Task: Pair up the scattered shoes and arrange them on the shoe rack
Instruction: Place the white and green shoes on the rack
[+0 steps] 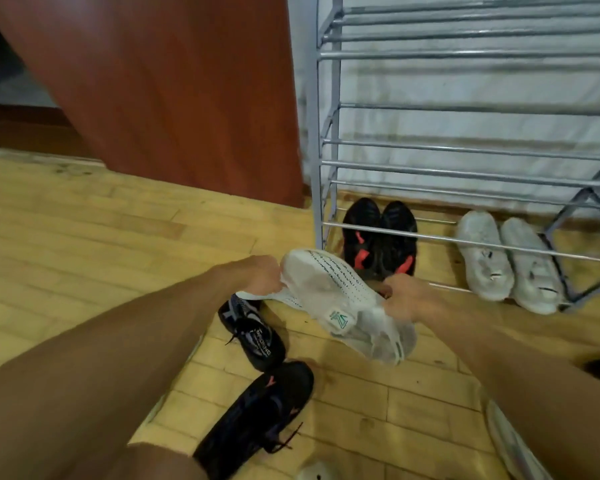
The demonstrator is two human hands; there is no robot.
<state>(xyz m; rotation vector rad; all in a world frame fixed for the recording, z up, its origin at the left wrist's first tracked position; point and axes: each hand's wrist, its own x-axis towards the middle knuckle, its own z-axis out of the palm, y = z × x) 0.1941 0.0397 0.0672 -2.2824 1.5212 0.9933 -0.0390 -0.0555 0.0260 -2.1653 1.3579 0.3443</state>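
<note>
A yellow wooden plank floor [84, 237] meets a white wall, with a red-brown panel [170, 81] on the left. Against the wall we see a grey metal shoe rack [465, 168]. On its lowest bars sit a black pair with red marks [378, 233] and, well to the right, a white pair [506, 261]. In front of the rack, both hands hold a white sneaker [343, 299] above the floor. The left hand [260, 275] has its fingers curled on one end; the right hand [406, 299] clamps the opening. Two black sneakers [253, 337] lie on the floor below.
</note>
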